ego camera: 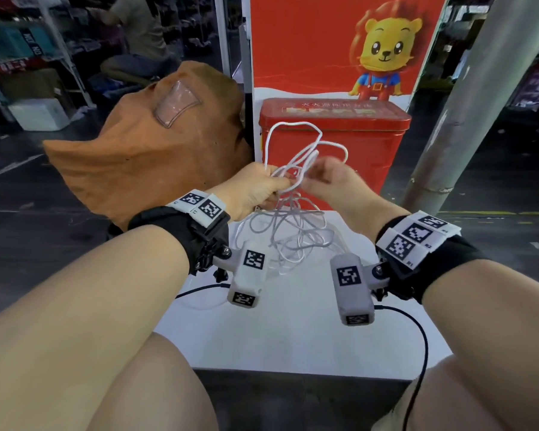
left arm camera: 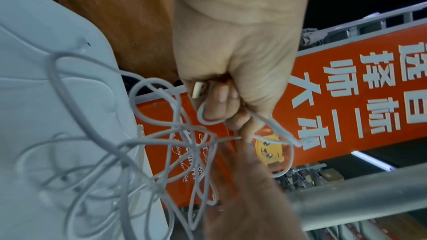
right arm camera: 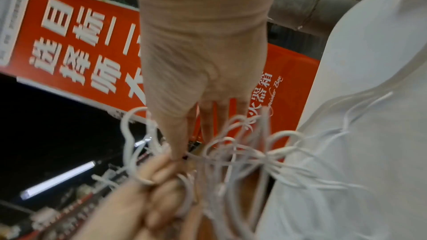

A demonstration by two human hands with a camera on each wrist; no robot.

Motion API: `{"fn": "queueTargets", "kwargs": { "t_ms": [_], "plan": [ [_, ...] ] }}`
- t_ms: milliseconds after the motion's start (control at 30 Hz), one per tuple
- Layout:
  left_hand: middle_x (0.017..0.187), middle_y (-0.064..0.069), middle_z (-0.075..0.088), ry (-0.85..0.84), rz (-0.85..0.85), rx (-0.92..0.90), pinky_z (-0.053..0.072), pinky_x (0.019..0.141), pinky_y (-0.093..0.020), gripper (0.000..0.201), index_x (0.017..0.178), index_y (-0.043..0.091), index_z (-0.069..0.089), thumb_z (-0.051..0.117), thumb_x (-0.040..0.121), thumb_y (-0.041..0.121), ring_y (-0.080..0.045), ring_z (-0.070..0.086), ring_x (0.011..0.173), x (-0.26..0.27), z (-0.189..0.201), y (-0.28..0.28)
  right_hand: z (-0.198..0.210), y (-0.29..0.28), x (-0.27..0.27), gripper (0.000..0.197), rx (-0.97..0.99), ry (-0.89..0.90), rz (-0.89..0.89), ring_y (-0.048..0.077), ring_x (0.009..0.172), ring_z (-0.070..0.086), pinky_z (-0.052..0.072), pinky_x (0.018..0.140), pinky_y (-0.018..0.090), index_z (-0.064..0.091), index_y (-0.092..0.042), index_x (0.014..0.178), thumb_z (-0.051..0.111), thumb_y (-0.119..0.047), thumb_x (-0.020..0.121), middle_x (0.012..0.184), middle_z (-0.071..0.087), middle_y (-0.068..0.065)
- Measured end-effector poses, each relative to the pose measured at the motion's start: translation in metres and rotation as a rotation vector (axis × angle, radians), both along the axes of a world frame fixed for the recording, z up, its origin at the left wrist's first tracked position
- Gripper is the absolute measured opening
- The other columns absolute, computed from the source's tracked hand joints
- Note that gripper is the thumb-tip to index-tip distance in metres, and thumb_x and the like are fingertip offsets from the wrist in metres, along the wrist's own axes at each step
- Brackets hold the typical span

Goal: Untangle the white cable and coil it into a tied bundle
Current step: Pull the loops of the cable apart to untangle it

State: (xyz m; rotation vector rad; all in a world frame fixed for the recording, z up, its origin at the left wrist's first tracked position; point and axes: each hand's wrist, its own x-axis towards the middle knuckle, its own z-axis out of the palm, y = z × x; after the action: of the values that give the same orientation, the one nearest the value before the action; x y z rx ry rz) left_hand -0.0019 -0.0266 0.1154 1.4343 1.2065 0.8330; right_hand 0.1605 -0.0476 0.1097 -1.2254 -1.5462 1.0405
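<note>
- Left hand (ego camera: pixel 255 189) is fisted round several strands of the white cable (ego camera: pixel 288 213), its plug end (left arm camera: pixel 197 90) poking from the fist
- Right hand (ego camera: pixel 330 178) pinches a loop beside it
- Tangled loops hang onto the white table (ego camera: pixel 293 337) before the red tin (ego camera: pixel 371 141)

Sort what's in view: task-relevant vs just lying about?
In the job:
white cable, tangled, loops hanging to the white table
left hand, gripping strands
right hand, pinching a loop

Just there:
red tin
brown bag
lion poster
grey pole
</note>
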Motion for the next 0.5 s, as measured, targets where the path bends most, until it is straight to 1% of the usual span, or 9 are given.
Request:
{"fn": "queueTargets", "kwargs": {
  "t_ms": [67, 100, 133, 233, 300, 367, 400, 433, 500],
  "plan": [
    [0.045, 0.010, 0.044, -0.120, 0.045, -0.021, 0.025, 0.038, -0.014, 0.005, 0.092, 0.003, 0.062, 0.061, 0.092, 0.009, -0.003, 0.029, 0.038, -0.003, 0.000, 0.001, -0.008, -0.003, 0.000, 0.032, -0.049, -0.315, 0.171, 0.008, 0.096, 0.059, 0.047, 0.087, 0.020, 0.053, -0.018, 0.110, 0.071, -0.021, 0.084, 0.101, 0.060, -0.010],
    [0.047, 0.009, 0.042, -0.153, 0.055, -0.030, 0.024, 0.038, -0.014, 0.008, 0.094, 0.001, 0.061, 0.061, 0.092, 0.009, -0.003, 0.026, 0.038, -0.004, 0.000, 0.000, -0.011, -0.005, 0.000, 0.037, -0.068, -0.406, 0.231, 0.007, 0.095, 0.059, 0.047, 0.084, 0.017, 0.053, -0.019, 0.116, 0.071, -0.022, 0.084, 0.103, 0.059, -0.012],
    [0.050, 0.007, 0.040, -0.162, 0.061, -0.031, 0.023, 0.038, -0.014, 0.008, 0.093, 0.001, 0.061, 0.060, 0.093, 0.009, -0.003, 0.025, 0.038, -0.005, 0.001, 0.000, -0.013, -0.006, -0.002, 0.036, -0.080, -0.440, 0.253, 0.006, 0.089, 0.060, 0.049, 0.077, 0.015, 0.054, -0.019, 0.117, 0.070, -0.020, 0.085, 0.103, 0.060, -0.012],
    [0.061, 0.000, 0.035, -0.144, 0.103, 0.012, 0.023, 0.038, -0.014, 0.009, 0.089, 0.004, 0.059, 0.057, 0.095, 0.010, -0.003, 0.024, 0.038, -0.012, 0.003, -0.002, -0.014, -0.008, 0.000, 0.016, -0.109, -0.444, 0.205, 0.015, 0.071, 0.066, 0.055, 0.061, 0.023, 0.065, -0.017, 0.105, 0.062, -0.013, 0.090, 0.093, 0.069, -0.001],
    [0.066, -0.002, 0.035, -0.164, 0.182, 0.053, 0.023, 0.038, -0.014, 0.011, 0.087, 0.006, 0.058, 0.055, 0.096, 0.010, -0.003, 0.023, 0.036, -0.021, 0.003, 0.001, -0.016, -0.008, 0.009, 0.012, -0.173, -0.412, 0.162, 0.018, 0.058, 0.066, 0.055, 0.052, 0.026, 0.066, -0.012, 0.097, 0.054, -0.010, 0.095, 0.083, 0.071, 0.009],
    [0.064, -0.003, 0.033, -0.195, 0.261, 0.088, 0.022, 0.039, -0.016, 0.013, 0.085, 0.007, 0.057, 0.054, 0.097, 0.009, -0.003, 0.023, 0.035, -0.032, 0.002, 0.003, -0.018, -0.008, 0.021, 0.018, -0.227, -0.364, 0.096, 0.016, 0.050, 0.062, 0.052, 0.048, 0.025, 0.065, -0.009, 0.093, 0.051, -0.020, 0.098, 0.077, 0.069, 0.014],
    [0.062, -0.002, 0.031, -0.191, 0.298, 0.118, 0.022, 0.040, -0.018, 0.015, 0.083, 0.009, 0.056, 0.053, 0.097, 0.010, -0.004, 0.023, 0.034, -0.035, 0.002, 0.003, -0.019, -0.008, 0.026, 0.024, -0.251, -0.358, 0.061, 0.015, 0.048, 0.060, 0.049, 0.045, 0.023, 0.064, -0.009, 0.092, 0.050, -0.027, 0.098, 0.073, 0.068, 0.013],
    [0.060, -0.002, 0.030, -0.179, 0.341, 0.159, 0.021, 0.040, -0.019, 0.018, 0.079, 0.012, 0.054, 0.053, 0.097, 0.013, -0.005, 0.023, 0.035, -0.036, 0.002, 0.002, -0.020, -0.008, 0.031, 0.029, -0.294, -0.376, 0.041, 0.014, 0.046, 0.059, 0.046, 0.043, 0.021, 0.064, -0.009, 0.091, 0.048, -0.032, 0.099, 0.069, 0.066, 0.012],
    [0.057, -0.001, 0.028, -0.170, 0.448, 0.243, 0.021, 0.039, -0.018, 0.024, 0.072, 0.018, 0.051, 0.053, 0.096, 0.016, -0.008, 0.024, 0.037, -0.034, 0.003, 0.000, -0.023, -0.009, 0.034, 0.034, -0.442, -0.480, 0.089, 0.014, 0.044, 0.056, 0.041, 0.041, 0.020, 0.065, -0.008, 0.090, 0.044, -0.033, 0.100, 0.065, 0.062, 0.011]
  ]
}}
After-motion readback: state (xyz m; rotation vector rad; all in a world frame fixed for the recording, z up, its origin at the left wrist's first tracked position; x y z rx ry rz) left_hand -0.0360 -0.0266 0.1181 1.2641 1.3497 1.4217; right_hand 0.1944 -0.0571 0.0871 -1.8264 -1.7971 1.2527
